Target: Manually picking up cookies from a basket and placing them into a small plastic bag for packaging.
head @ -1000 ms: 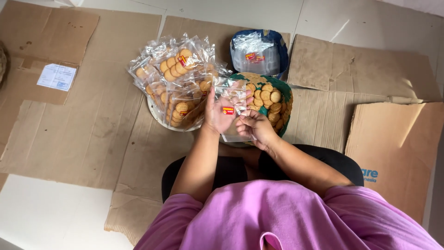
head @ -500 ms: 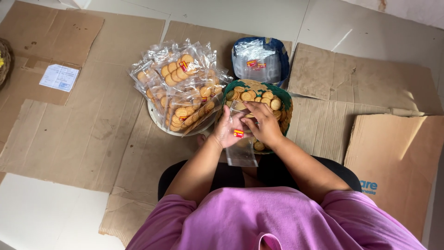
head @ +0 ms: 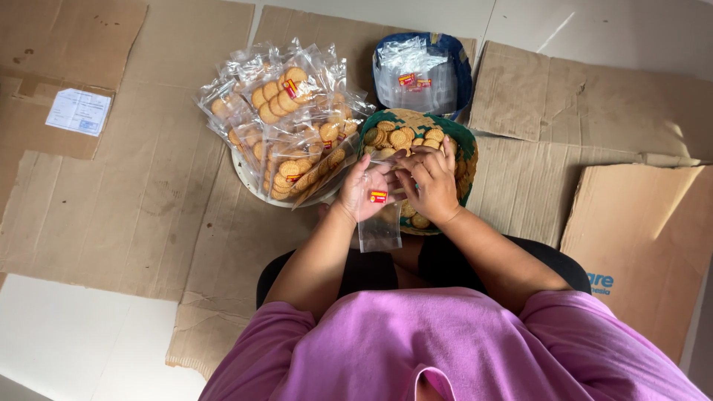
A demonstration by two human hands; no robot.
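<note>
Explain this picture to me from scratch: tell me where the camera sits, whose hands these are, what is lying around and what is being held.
There is no machine here. The picture comes from a camera worn on a person's head, looking straight down, so the pink shirt at the bottom and the two bare arms belong to the wearer.

The left hand holds a small clear plastic bag with a red and yellow sticker. The right hand is at the mouth of that bag, just over a green basket full of round biscuits.

To the left of the basket, a white dish is piled with packed bags of biscuits. Behind the basket, a blue container holds a stack of empty clear bags. Everything rests on flattened cardboard spread over a pale floor.
</note>
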